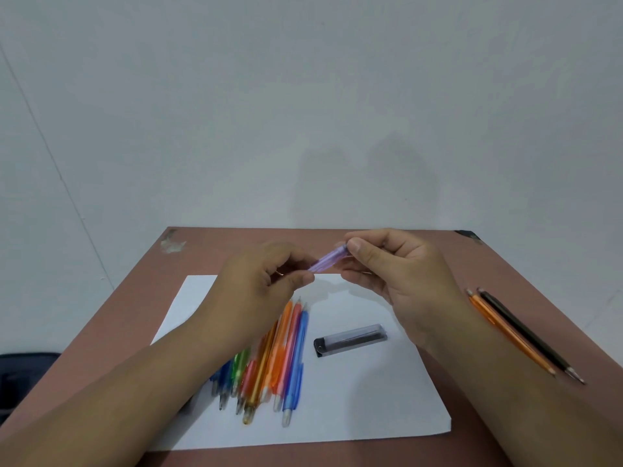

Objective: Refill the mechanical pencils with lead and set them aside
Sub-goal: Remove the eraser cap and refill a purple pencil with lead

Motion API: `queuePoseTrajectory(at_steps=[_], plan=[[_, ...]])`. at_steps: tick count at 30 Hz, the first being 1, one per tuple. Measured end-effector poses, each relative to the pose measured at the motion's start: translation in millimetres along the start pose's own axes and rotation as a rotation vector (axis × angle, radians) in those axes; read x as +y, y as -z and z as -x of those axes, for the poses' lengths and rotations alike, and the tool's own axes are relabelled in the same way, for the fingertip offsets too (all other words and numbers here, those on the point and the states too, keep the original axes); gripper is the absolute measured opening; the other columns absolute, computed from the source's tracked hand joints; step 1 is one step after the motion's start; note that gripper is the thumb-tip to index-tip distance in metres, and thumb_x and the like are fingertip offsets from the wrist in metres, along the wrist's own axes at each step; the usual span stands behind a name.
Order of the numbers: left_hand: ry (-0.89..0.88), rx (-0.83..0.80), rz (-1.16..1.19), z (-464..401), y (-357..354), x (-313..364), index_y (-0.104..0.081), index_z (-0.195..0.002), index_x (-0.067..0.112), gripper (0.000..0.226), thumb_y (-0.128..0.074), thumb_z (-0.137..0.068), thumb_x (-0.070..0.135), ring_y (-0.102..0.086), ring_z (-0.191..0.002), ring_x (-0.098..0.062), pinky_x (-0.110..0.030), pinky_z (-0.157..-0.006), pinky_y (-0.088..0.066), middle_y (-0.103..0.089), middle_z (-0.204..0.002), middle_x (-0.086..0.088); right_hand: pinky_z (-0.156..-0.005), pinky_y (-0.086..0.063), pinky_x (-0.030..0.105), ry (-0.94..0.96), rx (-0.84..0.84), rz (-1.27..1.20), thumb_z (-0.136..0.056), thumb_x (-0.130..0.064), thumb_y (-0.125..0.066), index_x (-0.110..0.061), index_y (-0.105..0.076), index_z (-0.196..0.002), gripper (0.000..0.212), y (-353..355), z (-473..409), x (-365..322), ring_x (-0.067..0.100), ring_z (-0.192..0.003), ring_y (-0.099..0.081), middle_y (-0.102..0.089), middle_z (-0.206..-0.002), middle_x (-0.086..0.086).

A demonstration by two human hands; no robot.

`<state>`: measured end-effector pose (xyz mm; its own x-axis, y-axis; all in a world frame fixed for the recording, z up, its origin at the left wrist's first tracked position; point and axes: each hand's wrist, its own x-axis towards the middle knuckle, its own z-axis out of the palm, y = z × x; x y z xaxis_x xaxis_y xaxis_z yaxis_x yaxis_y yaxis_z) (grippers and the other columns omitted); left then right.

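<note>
Purple mechanical pencil (pixel 328 260), translucent and blurred, is held in the air above the far edge of the white paper sheet (pixel 387 399), slanting up from lower left to upper right between both hands. Taking that sheet as the landmark and going left to right: off its left side, beyond the table's (pixel 135 315) left edge, a dark bag or case (pixel 23 375) shows only in part. Over the sheet's far left corner the left hand (pixel 259 281) has its fingers curled, thumb and fingertips pinching the pencil's lower end; the grip itself is partly hidden behind the knuckles. On the sheet's left half, partly under the left forearm, lies a bundle of coloured mechanical pencils (pixel 269 362) side by side and touching, in blue, green, red, orange, pink and blue, their tips toward the near edge. Just right of them, near the sheet's middle, a clear lead case (pixel 350 339) with a dark cap rests at a slight tilt, apart from the bundle; no writing on it can be read. Above the sheet's far right part the right hand (pixel 394 264) pinches the pencil's upper end between thumb and forefinger, the other fingers curled loosely. Well right of the sheet, on the bare brown table, an orange pencil (pixel 509 332) and a black pencil (pixel 529 332) lie side by side, nearly touching. No brand or label is legible anywhere.
</note>
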<state>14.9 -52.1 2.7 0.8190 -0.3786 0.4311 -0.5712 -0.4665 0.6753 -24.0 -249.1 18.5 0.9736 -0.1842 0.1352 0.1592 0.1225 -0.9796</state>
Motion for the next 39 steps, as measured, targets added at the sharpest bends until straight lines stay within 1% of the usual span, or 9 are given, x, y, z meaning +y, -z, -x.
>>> queuePoseTrajectory(at_steps=[6,9,11,14,16,22,27,34,39], plan=[[0.063,-0.051,0.219,6,-8,20,-0.074,-0.099,0.037,0.015,-0.068,-0.091,0.026,-0.07,-0.075,-0.008,-0.017,-0.068,-0.056,-0.073,-0.09,0.015,-0.085,-0.059,0.044,-0.181,-0.165,-0.273,-0.092,-0.043,-0.055,-0.003,-0.069,-0.097,0.042,-9,2,6,0.03,-0.102,-0.072,-0.074,-0.109,0.02],[0.111,-0.096,0.307,9,-10,29,-0.076,-0.097,0.028,0.013,-0.064,-0.092,0.028,-0.071,-0.072,-0.012,-0.019,-0.068,-0.057,-0.075,-0.083,0.004,-0.078,-0.059,0.043,-0.204,-0.121,-0.45,-0.098,-0.05,-0.045,-0.01,-0.058,-0.091,0.042,-14,3,4,0.03,-0.09,-0.072,-0.074,-0.094,0.019],[0.19,-0.15,0.426,9,-9,30,-0.076,-0.095,0.018,0.025,-0.056,-0.095,0.033,-0.072,-0.072,-0.016,-0.024,-0.07,-0.06,-0.075,-0.082,-0.005,-0.075,-0.06,0.042,-0.203,-0.063,-0.597,-0.101,-0.053,-0.041,-0.014,-0.054,-0.085,0.044,-11,0,1,0.027,-0.075,-0.069,-0.066,-0.074,0.011],[0.326,-0.248,0.687,9,-8,31,-0.074,-0.101,0.004,0.05,-0.045,-0.096,0.045,-0.068,-0.077,-0.029,-0.033,-0.07,-0.061,-0.073,-0.09,-0.019,-0.059,-0.057,0.033,-0.199,-0.018,-0.837,-0.103,-0.054,-0.04,-0.017,-0.049,-0.072,0.05,0,-7,-5,0.014,-0.049,-0.041,-0.038,-0.06,-0.001],[0.372,-0.311,0.748,10,-9,33,-0.074,-0.102,0.001,0.065,-0.04,-0.091,0.055,-0.066,-0.077,-0.031,-0.034,-0.066,-0.058,-0.072,-0.093,-0.023,-0.049,-0.043,0.024,-0.196,-0.008,-0.917,-0.102,-0.052,-0.04,-0.017,-0.044,-0.065,0.051,8,-9,-9,0.012,-0.045,-0.025,-0.029,-0.059,-0.003],[0.322,-0.46,0.692,13,-12,34,-0.076,-0.102,0.007,0.08,-0.024,-0.091,0.068,-0.064,-0.076,-0.028,-0.034,-0.066,-0.052,-0.075,-0.096,-0.017,-0.048,-0.028,0.023,-0.102,-0.035,-0.99,-0.094,-0.042,-0.037,-0.017,-0.034,-0.062,0.041,16,-6,-13,0.013,-0.045,-0.017,-0.024,-0.055,-0.003],[0.295,-0.475,0.752,13,-14,32,-0.076,-0.102,0.007,0.081,-0.027,-0.089,0.07,-0.063,-0.075,-0.028,-0.031,-0.063,-0.052,-0.074,-0.096,-0.017,-0.047,-0.028,0.022,-0.049,-0.024,-0.978,-0.083,-0.035,-0.039,-0.018,-0.03,-0.062,0.029,16,-5,-13,0.013,-0.042,-0.019,-0.023,-0.052,-0.003],[0.271,-0.489,0.766,13,-16,30,-0.075,-0.103,0.006,0.079,-0.029,-0.085,0.068,-0.063,-0.075,-0.028,-0.029,-0.062,-0.051,-0.073,-0.096,-0.018,-0.047,-0.028,0.023,-0.065,-0.028,-0.983,-0.09,-0.041,-0.038,-0.018,-0.031,-0.062,0.037,16,-6,-10,0.014,-0.042,-0.019,-0.023,-0.053,-0.003],[0.266,-0.475,0.787,13,-17,30,-0.074,-0.102,0.001,0.079,-0.027,-0.089,0.063,-0.062,-0.074,-0.029,-0.03,-0.062,-0.052,-0.073,-0.094,-0.02,-0.047,-0.027,0.022,-0.051,-0.036,-0.982,-0.083,-0.035,-0.04,-0.017,-0.03,-0.062,0.028,17,-6,-10,0.013,-0.042,-0.02,-0.023,-0.052,-0.002]])
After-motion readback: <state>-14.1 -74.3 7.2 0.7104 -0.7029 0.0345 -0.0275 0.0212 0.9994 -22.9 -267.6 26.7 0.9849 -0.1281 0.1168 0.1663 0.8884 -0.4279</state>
